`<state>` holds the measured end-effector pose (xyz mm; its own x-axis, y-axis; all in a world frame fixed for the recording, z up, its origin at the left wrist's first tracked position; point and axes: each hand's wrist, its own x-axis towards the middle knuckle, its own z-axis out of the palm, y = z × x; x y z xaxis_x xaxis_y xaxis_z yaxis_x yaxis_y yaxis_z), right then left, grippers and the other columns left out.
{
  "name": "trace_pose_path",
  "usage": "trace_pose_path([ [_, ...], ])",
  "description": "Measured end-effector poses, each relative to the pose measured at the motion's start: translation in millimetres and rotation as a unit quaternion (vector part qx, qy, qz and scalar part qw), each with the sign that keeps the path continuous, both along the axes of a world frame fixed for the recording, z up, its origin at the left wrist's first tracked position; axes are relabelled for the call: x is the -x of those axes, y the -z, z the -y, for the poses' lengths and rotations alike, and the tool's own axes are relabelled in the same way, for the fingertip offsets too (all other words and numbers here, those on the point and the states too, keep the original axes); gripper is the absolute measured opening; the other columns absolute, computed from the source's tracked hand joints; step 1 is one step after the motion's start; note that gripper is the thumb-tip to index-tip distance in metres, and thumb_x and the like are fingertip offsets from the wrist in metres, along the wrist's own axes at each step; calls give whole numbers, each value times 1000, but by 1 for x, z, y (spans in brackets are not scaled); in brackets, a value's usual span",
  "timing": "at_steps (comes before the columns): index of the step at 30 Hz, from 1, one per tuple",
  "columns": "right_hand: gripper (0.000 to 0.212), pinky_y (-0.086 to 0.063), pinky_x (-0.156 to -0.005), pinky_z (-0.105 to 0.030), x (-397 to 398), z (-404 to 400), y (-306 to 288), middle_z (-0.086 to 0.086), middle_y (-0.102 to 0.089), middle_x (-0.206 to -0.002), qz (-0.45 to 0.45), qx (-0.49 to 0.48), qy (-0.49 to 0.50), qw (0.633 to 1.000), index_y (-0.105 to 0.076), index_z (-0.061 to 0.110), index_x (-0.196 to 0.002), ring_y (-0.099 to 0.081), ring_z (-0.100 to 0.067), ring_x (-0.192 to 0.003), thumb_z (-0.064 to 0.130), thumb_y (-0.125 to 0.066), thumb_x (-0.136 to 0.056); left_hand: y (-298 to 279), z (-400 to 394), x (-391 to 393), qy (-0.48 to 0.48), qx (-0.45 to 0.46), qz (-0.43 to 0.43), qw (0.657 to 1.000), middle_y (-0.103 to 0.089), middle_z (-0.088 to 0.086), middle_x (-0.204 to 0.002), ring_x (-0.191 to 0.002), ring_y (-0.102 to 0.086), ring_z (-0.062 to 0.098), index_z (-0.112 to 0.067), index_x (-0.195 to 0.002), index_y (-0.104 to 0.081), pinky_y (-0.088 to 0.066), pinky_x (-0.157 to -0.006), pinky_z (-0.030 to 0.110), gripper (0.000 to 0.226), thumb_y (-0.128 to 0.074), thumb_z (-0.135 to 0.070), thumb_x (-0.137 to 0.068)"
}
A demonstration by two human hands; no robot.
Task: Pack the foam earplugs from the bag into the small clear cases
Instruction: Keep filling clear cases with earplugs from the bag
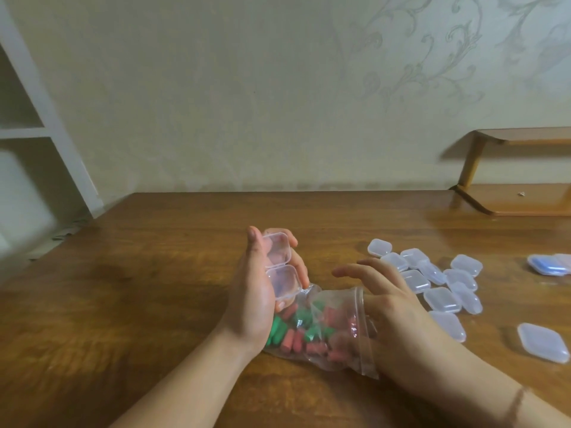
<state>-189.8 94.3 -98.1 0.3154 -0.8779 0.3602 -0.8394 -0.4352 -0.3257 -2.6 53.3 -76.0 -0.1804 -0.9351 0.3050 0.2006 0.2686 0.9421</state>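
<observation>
head view: early in the job by the look of it. left hand (pixel 258 282) cups one open case (pixel 279 267), nothing clearly in it. right hand (pixel 380 291), fingers loosely spread, reaches into the bag (pixel 327 329) between the hands, grip unclear. earplugs (pixel 293 335), red and green, too many to count, remain inside. right of that hand, about fourteen shut cases (pixel 438 282) wait unfilled.

Patterned wall (pixel 401 72), wooden table (pixel 154 288), white shelving (pixel 37 131)
</observation>
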Motion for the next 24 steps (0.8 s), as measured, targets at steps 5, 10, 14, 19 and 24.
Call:
trace_pose_path([
  [5, 13, -29, -96, -17, 23, -11, -30, 38, -47, -128, 27, -14, 1, 1000, -71, 38, -70, -25, 8, -132, 48, -70, -79, -1, -4, -2, 38, -14, -32, 999, -56, 11, -67, -45, -45, 9, -6, -99, -53, -28, -41, 20, 57, -21, -53, -101],
  [10, 15, -44, -54, -9, 35, -22, -61, 24, -71, -73, 176, -32, 96, 979, -71, 28, -63, -62, 3, -62, 34, -74, -77, -4, -8, -3, 87, 1, -48, 995, -56, 15, -71, -48, -40, 12, -7, -101, -53, -25, -42, 25, 46, -25, -43, -92],
  [14, 10, -46, -42, -21, 28, -23, -61, -6, -70, -59, 305, -92, 71, 945, -67, 12, -74, -57, -14, -43, 9, -71, -83, -3, -13, -1, 93, 23, -14, 995, -59, 14, -74, -51, -37, 18, -9, -103, -53, -27, -44, 28, 43, -24, -40, -94],
  [19, 3, -45, -49, -17, 21, -22, -55, -9, -63, -61, 477, -146, 26, 866, -74, 13, -78, -53, -15, -51, 15, -75, -78, 0, -14, 5, 94, 27, -14, 995, -63, 12, -86, -52, -43, 18, -10, -115, -52, -39, -50, 24, 45, -26, -43, -99],
  [24, 58, -49, -61, -32, 24, -20, -50, -11, -73, -97, 551, -158, -46, 818, -75, 12, -89, -68, -26, -78, 57, -86, -53, -1, -14, 6, 110, 4, -38, 993, -65, 8, -96, -80, -58, 17, -15, -123, -53, -48, -68, 25, 43, -32, -42, -97],
])
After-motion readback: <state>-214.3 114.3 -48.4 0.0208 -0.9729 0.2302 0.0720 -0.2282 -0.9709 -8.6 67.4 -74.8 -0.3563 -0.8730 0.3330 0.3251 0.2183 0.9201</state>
